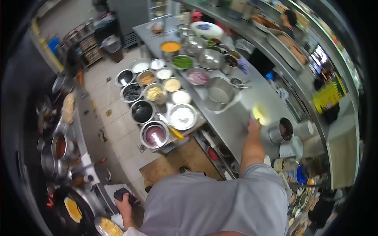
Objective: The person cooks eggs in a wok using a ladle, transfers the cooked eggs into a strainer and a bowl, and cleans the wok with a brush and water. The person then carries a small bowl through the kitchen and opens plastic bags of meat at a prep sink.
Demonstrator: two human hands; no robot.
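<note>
My left hand [124, 207] is closed around a bunched dark cloth [123, 194], low on the left beside the stove. Close by, a black pan [65, 226] holds a yellow egg-like piece [73, 209]. A metal bowl of yellow pieces [110, 227] stands just below that hand. My right arm stretches out over the steel counter [236, 126]. At its end my right hand [254, 126] meets the near edge of a pale round dish with something yellow [258, 113] in it. Blur hides how its fingers lie.
Several ingredient bowls [142, 111] crowd a low table, where a yellow-handled tool [175, 132] lies. A large steel pot [220, 93], a smaller pot [280, 130] and stacked white plates [291, 149] stand on the counter. Shelves [271, 39] run above; another person [289, 19] is beyond.
</note>
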